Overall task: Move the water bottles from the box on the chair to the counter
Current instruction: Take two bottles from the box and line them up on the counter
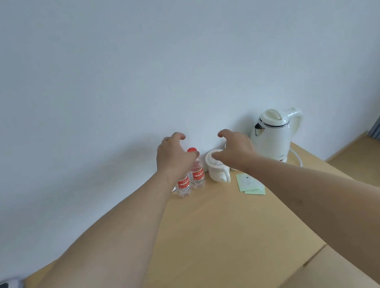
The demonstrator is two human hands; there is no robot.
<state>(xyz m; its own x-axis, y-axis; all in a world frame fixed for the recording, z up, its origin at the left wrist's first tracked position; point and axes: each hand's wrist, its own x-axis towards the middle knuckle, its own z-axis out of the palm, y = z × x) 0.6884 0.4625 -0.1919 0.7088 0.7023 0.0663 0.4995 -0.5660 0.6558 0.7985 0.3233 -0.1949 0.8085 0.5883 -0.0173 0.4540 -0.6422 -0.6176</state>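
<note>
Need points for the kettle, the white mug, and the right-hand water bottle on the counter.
kettle (pixel 272 139), head view, on the white body below the lid.
white mug (pixel 216 173), head view, on the outer wall above the handle.
right-hand water bottle (pixel 198 175), head view, on the red label.

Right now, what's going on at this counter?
A person reaches both arms over the wooden counter. Two water bottles stand upright by the wall. The left hand hovers at them and the right hand over a white cup, both holding nothing. A white kettle stands to the right.
</note>
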